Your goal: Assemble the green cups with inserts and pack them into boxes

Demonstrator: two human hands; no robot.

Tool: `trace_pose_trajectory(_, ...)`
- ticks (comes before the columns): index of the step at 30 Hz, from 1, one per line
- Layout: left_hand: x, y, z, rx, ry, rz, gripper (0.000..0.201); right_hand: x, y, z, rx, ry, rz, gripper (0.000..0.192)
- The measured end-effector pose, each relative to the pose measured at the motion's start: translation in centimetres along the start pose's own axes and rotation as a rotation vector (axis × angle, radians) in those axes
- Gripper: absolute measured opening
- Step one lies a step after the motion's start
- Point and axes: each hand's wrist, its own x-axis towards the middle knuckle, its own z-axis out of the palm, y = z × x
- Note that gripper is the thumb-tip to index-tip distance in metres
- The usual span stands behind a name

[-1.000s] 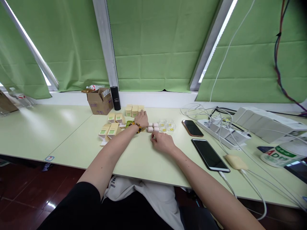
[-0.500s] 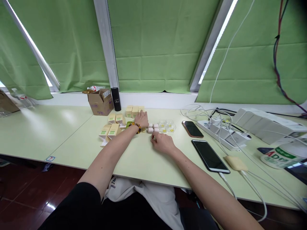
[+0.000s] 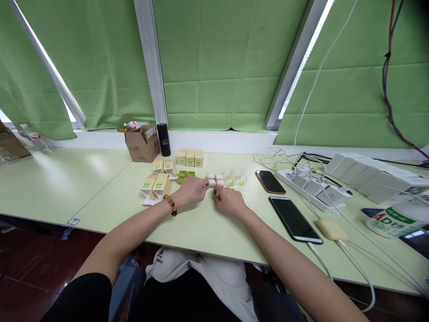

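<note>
Several small pale pink cylinders (image 3: 220, 183) lie grouped on the table in front of my hands. My left hand (image 3: 191, 190), with a beaded bracelet at the wrist, has its fingers drawn together against the left end of the group. Whether they grip a cylinder is hidden. Just in front of the cylinders, my right hand (image 3: 229, 200) rests with curled fingers, and what they hold, if anything, does not show. Clear cups with yellow centres (image 3: 240, 182) stand right of the cylinders. Behind my left hand sit small green containers (image 3: 186, 174).
Small cream boxes (image 3: 190, 158) stand in a row at the back; opened ones (image 3: 161, 184) are at left. A cardboard box (image 3: 142, 145) and black cylinder (image 3: 163, 139) stand behind. Rightward lie two phones (image 3: 295, 219), a power strip (image 3: 308, 188), cables and a white tub (image 3: 397, 219).
My left hand has come back from the row of cream boxes toward me, down to the pink cylinders, uncovering the green containers. My right hand has hardly moved.
</note>
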Motion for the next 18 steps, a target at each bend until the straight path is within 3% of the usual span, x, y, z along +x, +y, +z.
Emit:
trace_pose_trajectory(3,-1.9,0.0,-0.1,0.008,-0.036,-0.004,0.031,0.0,0.1,0.1,-0.006,-0.001,-0.006,0.022)
trace_pose_trajectory(7,-2.8,-1.8,-0.3,0.015,-0.041,-0.084,0.03,-0.1,0.1,0.1,-0.002,-0.005,-0.005,0.023)
trace_pose_trajectory(14,-2.2,-5.7,-0.1,0.011,0.171,-0.244,0.015,-0.3,0.1,-0.1,-0.002,-0.01,-0.007,0.02)
trace_pose_trajectory(18,-2.0,-6.2,0.8,0.04,0.142,-0.221,0.015,-0.2,0.2,-0.1,-0.017,-0.013,-0.002,0.019)
